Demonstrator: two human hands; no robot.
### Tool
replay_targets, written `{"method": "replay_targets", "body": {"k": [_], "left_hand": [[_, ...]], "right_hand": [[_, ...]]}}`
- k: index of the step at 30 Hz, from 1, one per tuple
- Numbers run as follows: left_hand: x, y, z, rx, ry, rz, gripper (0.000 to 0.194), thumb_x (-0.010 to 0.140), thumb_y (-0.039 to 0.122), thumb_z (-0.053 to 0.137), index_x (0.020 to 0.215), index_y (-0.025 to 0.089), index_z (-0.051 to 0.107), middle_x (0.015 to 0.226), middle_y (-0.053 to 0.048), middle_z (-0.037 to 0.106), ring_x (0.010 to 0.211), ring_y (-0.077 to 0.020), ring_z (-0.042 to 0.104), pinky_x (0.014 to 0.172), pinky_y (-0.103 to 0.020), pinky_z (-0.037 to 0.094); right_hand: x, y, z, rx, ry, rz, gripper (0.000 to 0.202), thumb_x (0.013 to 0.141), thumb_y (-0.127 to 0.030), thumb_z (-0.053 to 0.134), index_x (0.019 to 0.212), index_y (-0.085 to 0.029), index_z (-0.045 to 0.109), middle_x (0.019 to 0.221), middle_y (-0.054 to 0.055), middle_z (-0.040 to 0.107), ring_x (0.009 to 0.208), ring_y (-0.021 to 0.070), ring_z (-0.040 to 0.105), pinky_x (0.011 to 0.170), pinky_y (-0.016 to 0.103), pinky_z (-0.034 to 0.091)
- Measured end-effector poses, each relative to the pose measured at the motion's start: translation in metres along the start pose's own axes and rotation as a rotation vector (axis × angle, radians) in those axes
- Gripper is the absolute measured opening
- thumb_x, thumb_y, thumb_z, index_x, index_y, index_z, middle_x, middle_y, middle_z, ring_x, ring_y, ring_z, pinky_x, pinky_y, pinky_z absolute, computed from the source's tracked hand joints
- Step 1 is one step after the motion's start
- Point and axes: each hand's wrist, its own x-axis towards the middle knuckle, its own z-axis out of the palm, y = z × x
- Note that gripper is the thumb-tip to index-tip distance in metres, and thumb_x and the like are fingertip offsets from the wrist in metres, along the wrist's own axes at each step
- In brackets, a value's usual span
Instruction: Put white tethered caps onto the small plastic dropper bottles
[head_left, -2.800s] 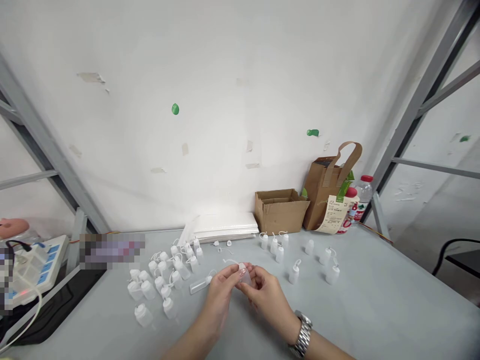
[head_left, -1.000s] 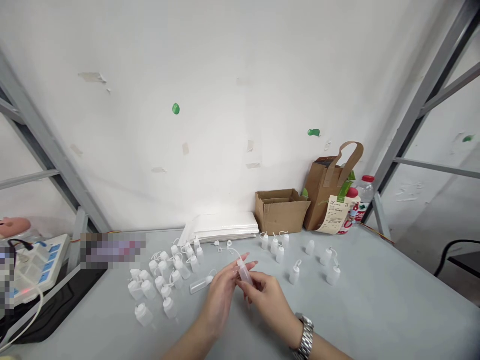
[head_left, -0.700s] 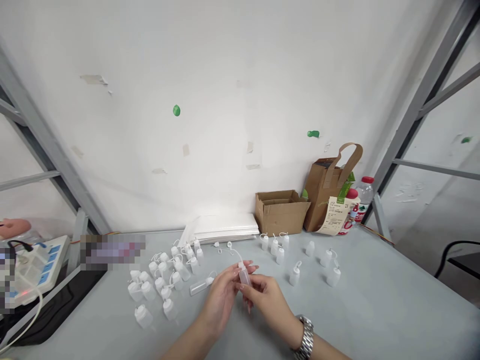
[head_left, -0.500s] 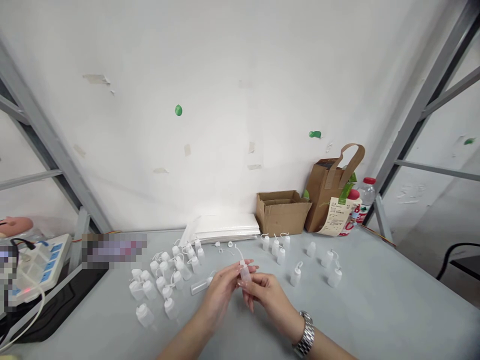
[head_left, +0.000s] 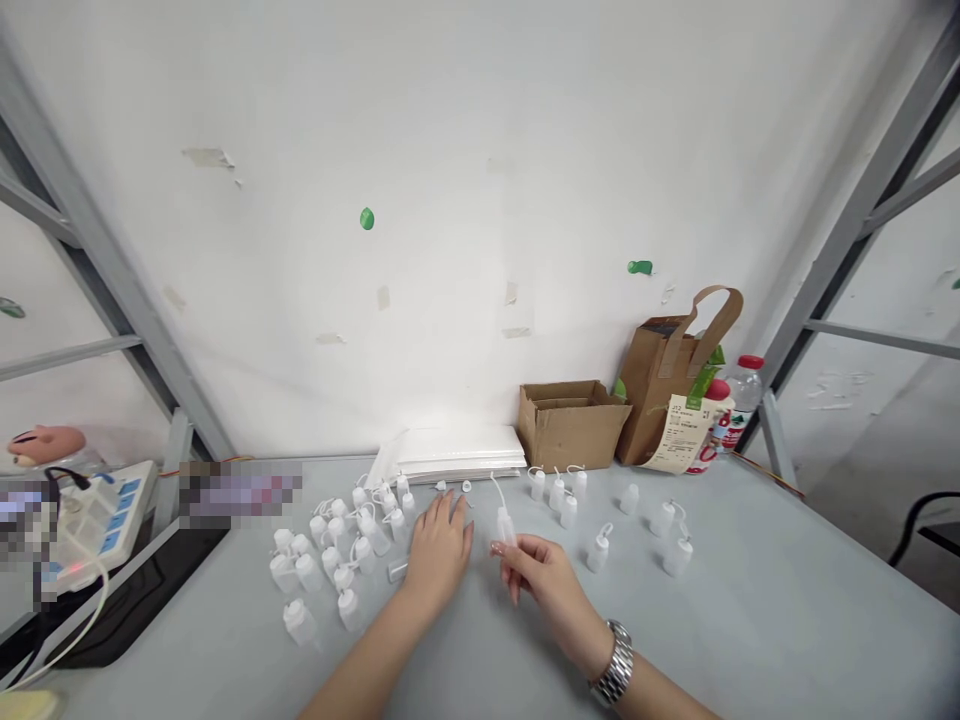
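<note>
My right hand [head_left: 541, 575] pinches a small translucent squeeze bottle [head_left: 505, 525] near its base and holds it upright. A thin cap strap rises from the bottle's top. My left hand [head_left: 439, 548] lies palm down over the table, fingers stretched forward, with nothing visible in it. Its fingertips are close to two loose white caps [head_left: 466, 487], and the strap between them is mostly covered. A clear tube-like bottle [head_left: 397, 570] lies partly hidden under my left wrist. Left of this hand stand several similar bottles [head_left: 300, 622] in a cluster.
More small bottles [head_left: 598, 550] stand on the right. White flat sheets [head_left: 457, 450], a cardboard box [head_left: 574, 435], a paper bag [head_left: 649, 410] and a drink bottle [head_left: 744, 390] line the wall. At left are a power strip [head_left: 124, 530] and a black flat object [head_left: 142, 600].
My left hand has let go of the bottle and moved forward and left toward the loose caps. My right hand keeps the bottle, now slightly farther right. The view has shifted a little.
</note>
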Motion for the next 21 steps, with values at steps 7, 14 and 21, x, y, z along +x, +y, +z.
{"method": "replay_targets", "body": {"k": [7,14,21], "left_hand": [[0.002,0.002,-0.008,-0.010,-0.020,0.019,0.032,0.082,0.014,0.039,0.108,0.013,0.058,0.104,-0.012,0.062,0.100,-0.0245,0.054,0.085,-0.039,0.043],[0.005,0.001,-0.009,-0.021,0.050,0.088,0.040,0.085,0.032,0.039,0.122,0.018,0.047,0.122,-0.012,0.052,0.115,-0.0281,0.042,0.089,-0.043,0.039],[0.019,0.003,-0.012,0.073,-0.028,0.083,0.040,0.086,0.035,0.037,0.123,0.019,0.047,0.114,-0.013,0.055,0.106,-0.0265,0.047,0.085,-0.039,0.038]], "right_hand": [[0.002,0.003,0.000,-0.021,-0.021,-0.007,0.036,0.066,-0.045,0.065,0.052,-0.015,0.050,0.047,-0.003,0.050,0.040,0.0081,0.043,0.046,0.022,0.030],[0.000,0.003,0.002,-0.040,-0.041,0.004,0.035,0.065,-0.047,0.065,0.057,-0.015,0.052,0.049,-0.003,0.052,0.040,0.0087,0.044,0.047,0.023,0.032],[0.002,0.009,0.004,-0.053,-0.057,0.016,0.038,0.062,-0.050,0.066,0.058,-0.015,0.052,0.047,-0.003,0.051,0.039,0.0088,0.043,0.046,0.023,0.032]]}}
